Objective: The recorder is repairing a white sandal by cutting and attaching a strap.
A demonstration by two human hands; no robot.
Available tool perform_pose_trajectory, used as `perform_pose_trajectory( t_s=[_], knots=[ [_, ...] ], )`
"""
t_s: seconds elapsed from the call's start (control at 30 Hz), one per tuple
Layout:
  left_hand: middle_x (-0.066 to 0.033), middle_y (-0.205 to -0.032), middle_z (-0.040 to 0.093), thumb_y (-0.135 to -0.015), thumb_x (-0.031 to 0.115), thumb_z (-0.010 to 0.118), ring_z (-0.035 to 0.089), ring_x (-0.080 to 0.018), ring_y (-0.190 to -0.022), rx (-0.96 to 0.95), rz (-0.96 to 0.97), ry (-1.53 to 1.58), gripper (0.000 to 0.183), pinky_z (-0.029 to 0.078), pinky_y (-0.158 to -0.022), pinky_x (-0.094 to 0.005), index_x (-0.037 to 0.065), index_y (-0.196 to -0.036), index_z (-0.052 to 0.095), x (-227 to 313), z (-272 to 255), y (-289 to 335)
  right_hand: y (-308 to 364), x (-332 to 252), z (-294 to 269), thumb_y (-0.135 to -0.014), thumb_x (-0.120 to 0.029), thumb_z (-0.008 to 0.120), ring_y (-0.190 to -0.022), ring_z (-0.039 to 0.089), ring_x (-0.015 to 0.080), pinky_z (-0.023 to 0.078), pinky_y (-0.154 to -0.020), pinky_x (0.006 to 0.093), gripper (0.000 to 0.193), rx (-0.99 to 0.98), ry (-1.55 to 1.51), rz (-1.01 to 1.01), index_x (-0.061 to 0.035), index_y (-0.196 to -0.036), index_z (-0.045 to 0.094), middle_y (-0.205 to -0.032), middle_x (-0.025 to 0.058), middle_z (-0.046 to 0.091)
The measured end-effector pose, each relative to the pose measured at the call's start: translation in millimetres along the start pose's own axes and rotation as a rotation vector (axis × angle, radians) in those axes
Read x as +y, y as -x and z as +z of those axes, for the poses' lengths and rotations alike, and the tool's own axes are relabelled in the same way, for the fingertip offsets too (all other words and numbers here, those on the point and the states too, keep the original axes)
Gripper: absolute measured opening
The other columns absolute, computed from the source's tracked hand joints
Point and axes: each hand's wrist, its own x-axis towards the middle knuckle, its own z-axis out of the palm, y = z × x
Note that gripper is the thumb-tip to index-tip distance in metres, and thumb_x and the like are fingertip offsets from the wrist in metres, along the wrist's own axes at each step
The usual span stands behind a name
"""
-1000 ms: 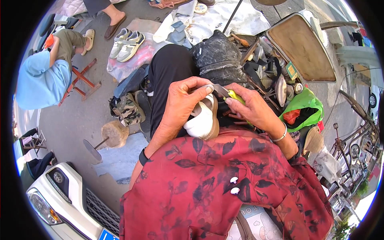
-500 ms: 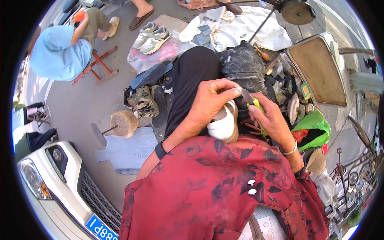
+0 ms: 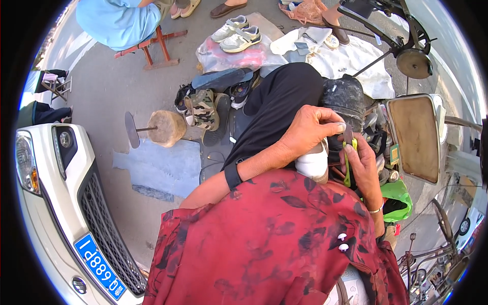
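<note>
In my right hand (image 3: 362, 156) is a cutting tool (image 3: 347, 173) with a yellow-green handle; its short grey blade points up, and I cannot tell whether it is a knife or scissors. My left hand (image 3: 309, 131) pinches thumb and finger together beside the blade tip. Whatever lies in that pinch is too small to make out. Below both hands, a white shoe (image 3: 312, 165) rests against my lap, its upper part hidden by my left hand. Black trousers cover my bent knee (image 3: 290, 84), just beyond the left forearm.
Camouflage shoe (image 3: 204, 109), stone-based metal post (image 3: 166, 128) and blue cloth (image 3: 165, 168) lie left. White-grey sneakers (image 3: 240, 39) stand on plastic ahead. A brown-topped stool (image 3: 413, 137), green bag (image 3: 396, 201) and black machine (image 3: 414, 63) are right. A white car (image 3: 56, 203) stands near-left; a seated person (image 3: 119, 23) is far left.
The view has turned, so the surroundings shift within it. My hands stay close together over the white shoe, the tool still in my right hand and the left still pinching.
</note>
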Motion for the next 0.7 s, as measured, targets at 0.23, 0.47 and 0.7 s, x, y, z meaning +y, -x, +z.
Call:
perform_pose_trajectory(
  t_s=[0.23, 0.47, 0.7],
  knots=[
    [-0.0027, -0.086, 0.068, -0.088, 0.011, 0.066, 0.061, -0.0061, -0.071, 0.031, -0.074, 0.104, 0.017, 0.049, -0.064, -0.0205, -0.001, -0.101, 0.067, 9, 0, 12, 2, 12, 2, -0.098, -0.018, 0.049, -0.062, 0.049, 0.0052, 0.044, -0.055, 0.0220, 0.021, -0.040, -0.022, -0.018, -0.0055, -0.113, 0.054, -0.073, -0.0015, 0.052],
    [-0.0044, -0.093, 0.069, -0.090, 0.011, 0.064, 0.063, -0.0084, -0.081, -0.035, -0.167, 0.032, 0.024, 0.051, -0.071, -0.0230, -0.002, -0.110, 0.066, 17, -6, 22, 8, 15, -4, -0.098, -0.021, 0.048, -0.056, 0.047, 0.0048, 0.041, -0.049, 0.0213, 0.020, -0.021, -0.038, -0.016, -0.0079, -0.113, 0.053, -0.070, -0.0019, 0.051],
    [-0.0041, -0.091, 0.069, -0.088, 0.011, 0.067, 0.063, -0.0081, -0.080, -0.005, -0.259, -0.023, 0.022, 0.051, -0.071, -0.0228, -0.001, -0.106, 0.067, 16, -13, 16, 1, 6, -7, -0.098, -0.019, 0.050, -0.056, 0.046, 0.0052, 0.041, -0.050, 0.0216, 0.020, -0.081, 0.000, 0.011, -0.0057, -0.113, 0.053, -0.069, -0.0021, 0.050]
  ],
)
